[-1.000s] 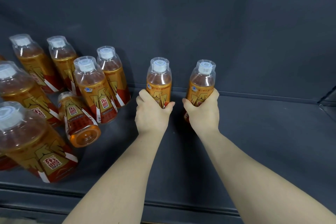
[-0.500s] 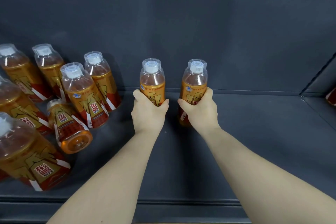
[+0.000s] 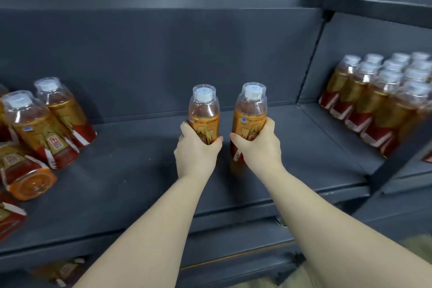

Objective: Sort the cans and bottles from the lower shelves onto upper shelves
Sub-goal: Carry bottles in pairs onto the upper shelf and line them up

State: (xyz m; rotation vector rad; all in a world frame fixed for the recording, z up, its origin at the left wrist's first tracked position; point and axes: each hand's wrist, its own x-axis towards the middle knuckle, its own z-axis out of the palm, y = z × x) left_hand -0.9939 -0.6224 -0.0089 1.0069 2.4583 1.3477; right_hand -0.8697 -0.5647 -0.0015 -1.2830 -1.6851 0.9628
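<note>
Two upright orange drink bottles with white caps under clear covers stand out at the middle of the dark grey shelf (image 3: 131,184). My left hand (image 3: 196,152) grips the left bottle (image 3: 203,114) around its label. My right hand (image 3: 259,147) grips the right bottle (image 3: 251,112) the same way; its base shows below my palm. Whether the bottles touch the shelf or hang just above it, I cannot tell. A narrow gap separates the two bottles.
Several more of the same bottles (image 3: 42,128) crowd the shelf's left end, one lying on its side (image 3: 25,175). A tidy block of bottles (image 3: 378,100) fills the neighbouring shelf bay on the right, past a black upright post (image 3: 397,159). Another shelf board (image 3: 374,4) sits above right.
The view has swung to the right, so the left bottles slid toward the frame edge and the right bay came into sight. Both hands keep their grip on the two bottles.
</note>
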